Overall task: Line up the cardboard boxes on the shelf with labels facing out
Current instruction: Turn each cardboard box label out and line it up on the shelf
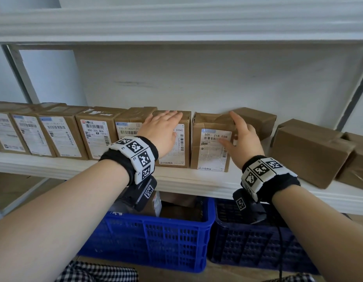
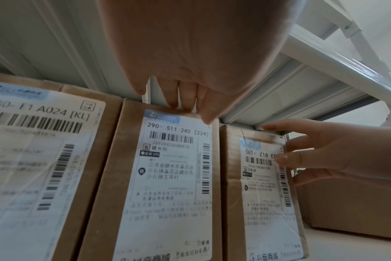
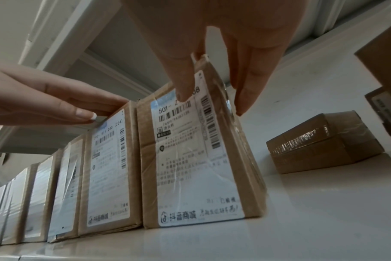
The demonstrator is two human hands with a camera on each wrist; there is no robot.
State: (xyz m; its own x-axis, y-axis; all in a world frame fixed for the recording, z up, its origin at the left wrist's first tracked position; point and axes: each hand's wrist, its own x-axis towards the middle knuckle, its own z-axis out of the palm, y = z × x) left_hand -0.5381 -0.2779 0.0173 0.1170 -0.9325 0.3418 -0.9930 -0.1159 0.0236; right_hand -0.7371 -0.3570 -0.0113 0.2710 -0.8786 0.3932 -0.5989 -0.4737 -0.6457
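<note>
Both hands are working at the white shelf [image 1: 196,184] right now. The left hand [image 1: 162,129] is lying flat with straight fingers close together over the top front edge of the box marked 290- S11 240 [image 2: 167,176], fingertips [image 2: 209,116] touching the top of its label. That box is standing upright in the row, label facing out, just beside the S30- E1 A024 box [image 1: 128,127] on its left.

The right hand [image 1: 242,137] is reaching for the 501- Z18 E08 box [image 1: 212,143], which is standing upright at the right end of the row, label outward, with a thin gap between it and the 290 box. The thumb is pressing on the label near its barcode while the other fingers are stretching along the box's top right edge; from the wrist view the fingers [image 3: 248,91] are looking relaxed and slightly spread, not fully clamped.

Further left, 4 more labelled boxes [image 1: 54,135] are lining up upright. To the right, 3 plain brown boxes [image 1: 310,153] are lying askew, apart from the row. Below the shelf, a bright blue crate [image 1: 166,241] and a darker blue crate [image 1: 247,241] are sitting side by side.
</note>
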